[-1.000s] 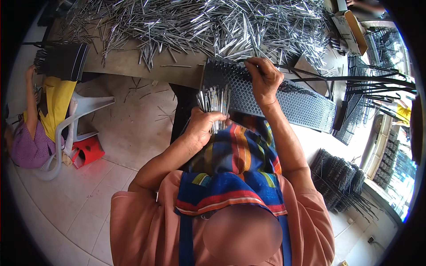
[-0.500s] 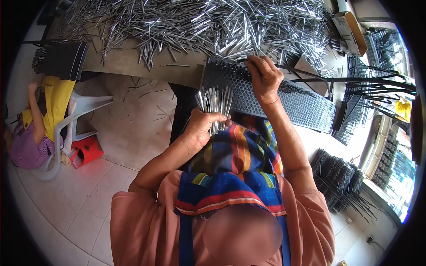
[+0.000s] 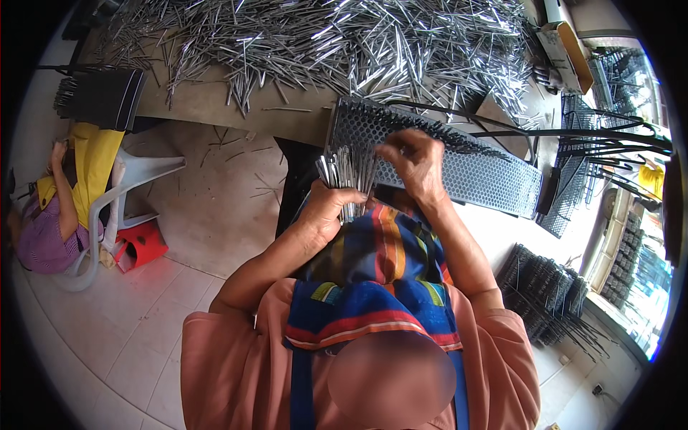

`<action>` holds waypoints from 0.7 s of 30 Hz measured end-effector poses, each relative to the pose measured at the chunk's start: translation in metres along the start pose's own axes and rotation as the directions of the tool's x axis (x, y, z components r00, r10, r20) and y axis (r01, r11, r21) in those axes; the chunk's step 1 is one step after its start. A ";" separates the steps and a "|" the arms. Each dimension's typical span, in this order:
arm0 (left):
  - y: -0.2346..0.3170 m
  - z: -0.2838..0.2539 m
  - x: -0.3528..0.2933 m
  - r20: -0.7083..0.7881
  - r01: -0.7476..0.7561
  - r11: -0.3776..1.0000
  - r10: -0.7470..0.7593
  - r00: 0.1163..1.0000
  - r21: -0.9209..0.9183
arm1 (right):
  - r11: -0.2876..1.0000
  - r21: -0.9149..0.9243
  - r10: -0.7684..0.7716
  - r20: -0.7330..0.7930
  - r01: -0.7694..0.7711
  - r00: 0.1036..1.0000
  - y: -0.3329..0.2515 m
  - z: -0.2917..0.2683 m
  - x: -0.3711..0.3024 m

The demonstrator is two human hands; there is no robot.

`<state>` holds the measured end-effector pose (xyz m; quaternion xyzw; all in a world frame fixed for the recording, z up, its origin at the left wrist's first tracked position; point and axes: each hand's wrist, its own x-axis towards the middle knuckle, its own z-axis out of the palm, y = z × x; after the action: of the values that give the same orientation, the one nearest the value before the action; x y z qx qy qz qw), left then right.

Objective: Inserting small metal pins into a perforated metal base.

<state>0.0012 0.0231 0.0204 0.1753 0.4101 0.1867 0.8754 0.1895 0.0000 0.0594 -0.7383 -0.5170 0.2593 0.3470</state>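
My left hand (image 3: 324, 213) is closed around an upright bundle of thin silvery metal rods (image 3: 347, 172), held above my lap. Beside the tops of that bundle is my right hand (image 3: 419, 166), its fingers curled and blurred by motion. Whether a rod is between its thumb and forefinger cannot be made out. Just beyond both hands, a dark perforated metal rack (image 3: 466, 168) slants from the table edge down to the right. Along its far side stands a row of dark rod ends (image 3: 459, 136).
A big loose heap of metal rods (image 3: 322, 43) covers the table (image 3: 215, 100). Dark hooked racks (image 3: 609, 147) jut out at right, above a stacked pile (image 3: 548, 290). At left, another person (image 3: 54, 229) sits on a white chair (image 3: 97, 208) beside a red box (image 3: 140, 244).
My right hand has come from the rack's far edge back toward me and left, to the tops of the bundle. My left hand has stayed nearly still.
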 end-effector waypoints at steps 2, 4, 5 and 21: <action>0.001 0.004 -0.001 0.016 -0.024 1.000 0.024 1.000 -0.001 | 0.956 0.238 0.143 0.123 -0.169 0.982 0.007 0.011 -0.011; 0.004 0.007 -0.004 0.021 -0.001 0.999 0.001 1.000 0.033 | 0.578 0.583 0.401 0.406 -0.571 0.821 0.010 0.015 -0.016; -0.002 0.004 -0.002 -0.017 -0.024 1.000 0.024 1.000 0.003 | 0.509 0.630 0.384 0.443 -0.586 0.810 0.008 0.014 -0.015; 0.007 -0.016 -0.008 -0.201 -0.002 1.000 -0.003 0.980 -0.028 | 0.917 0.315 -0.155 -0.280 0.243 0.947 0.009 0.042 0.040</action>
<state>-0.0173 0.0277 0.0190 0.1433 0.4937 0.2089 0.8319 0.1765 0.0461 0.0253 -0.6355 -0.4888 0.2144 0.5580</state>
